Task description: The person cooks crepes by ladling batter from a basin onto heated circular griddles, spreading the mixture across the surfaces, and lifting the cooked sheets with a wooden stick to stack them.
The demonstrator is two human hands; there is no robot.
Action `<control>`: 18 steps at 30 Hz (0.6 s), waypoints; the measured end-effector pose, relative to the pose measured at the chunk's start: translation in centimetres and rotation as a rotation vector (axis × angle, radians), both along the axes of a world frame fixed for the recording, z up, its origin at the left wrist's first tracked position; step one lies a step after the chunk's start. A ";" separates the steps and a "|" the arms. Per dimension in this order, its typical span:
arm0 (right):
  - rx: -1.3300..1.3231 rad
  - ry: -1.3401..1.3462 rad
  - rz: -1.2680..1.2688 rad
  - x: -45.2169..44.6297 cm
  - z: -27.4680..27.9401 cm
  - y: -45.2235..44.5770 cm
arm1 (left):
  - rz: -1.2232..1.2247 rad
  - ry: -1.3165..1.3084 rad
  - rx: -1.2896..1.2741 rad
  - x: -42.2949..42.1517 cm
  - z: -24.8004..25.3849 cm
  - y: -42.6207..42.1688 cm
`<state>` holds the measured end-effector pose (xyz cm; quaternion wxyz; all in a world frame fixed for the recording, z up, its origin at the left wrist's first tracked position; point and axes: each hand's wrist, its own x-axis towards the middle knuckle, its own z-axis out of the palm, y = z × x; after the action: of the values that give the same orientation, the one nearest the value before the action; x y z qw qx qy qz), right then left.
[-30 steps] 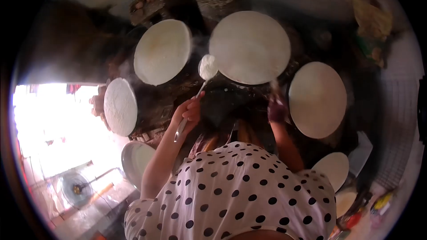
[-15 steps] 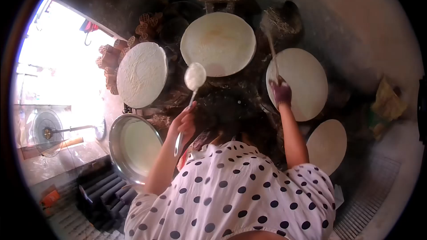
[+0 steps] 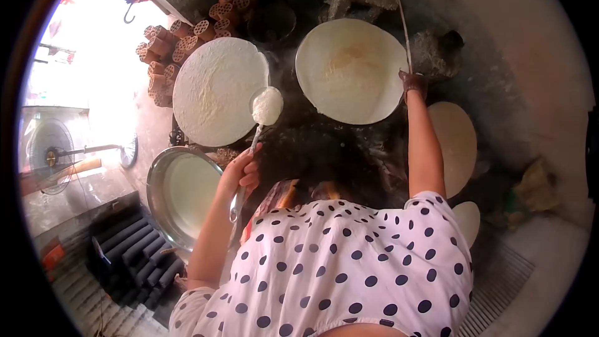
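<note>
One metal ladle (image 3: 256, 136) is held in the left hand (image 3: 242, 171), the fingers curled closed around its handle, the handle's end left projecting below the palm; its bowl is filled with one heap of white batter (image 3: 267, 106) and is seen over the right edge of the left disc (image 3: 218, 90), though whether the two touch cannot be told. One thin stick (image 3: 405, 25) is held in the right hand (image 3: 413, 85), covered by one dark glove and closed around the stick's near end, just beside the right edge of the middle disc (image 3: 349, 75). Four round pale discs are counted in all: the left one, roughly textured; the middle one, marked with a tan patch; a third disc (image 3: 457, 150), partly hidden by the right forearm; a fourth disc (image 3: 468, 221), partly hidden by the sleeve. One wide metal basin (image 3: 154, 196), partly filled with pale liquid (image 3: 190, 190), is placed beside the left forearm. One white shirt (image 3: 343, 262) with black dots is worn. Beyond the left disc, more than ten perforated brown cylinders (image 3: 182, 29) are stacked. Below the basin, several dark cylinders (image 3: 134, 253) are piled, their exact number not readable. At far left, one fan (image 3: 51, 157) is seen; at far right, one yellowish bag (image 3: 536, 187).
</note>
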<state>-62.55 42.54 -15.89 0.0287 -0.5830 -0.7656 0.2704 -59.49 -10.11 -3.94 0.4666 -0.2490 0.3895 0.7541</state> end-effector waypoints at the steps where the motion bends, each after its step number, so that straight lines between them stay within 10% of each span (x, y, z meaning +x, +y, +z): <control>1: -0.012 0.039 0.014 0.2 1.9 -0.7 | 0.012 0.004 -0.006 -0.6 0.0 -0.2; 8: -0.436 0.410 -0.120 4.5 8.0 1.9 | 0.146 0.031 0.165 -5.3 2.7 -2.7; 11: -0.477 0.628 -0.280 8.4 2.9 -0.5 | -0.133 0.646 -0.220 -4.7 5.8 -2.4; 18: -0.028 0.351 -0.409 20.7 -2.7 -13.6 | -0.349 0.329 -0.011 -5.0 2.4 3.7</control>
<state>-41.86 28.91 -18.62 0.2067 -0.6700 -0.6115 0.3666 -64.47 -6.44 -1.53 0.5185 -0.0542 0.5017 0.6903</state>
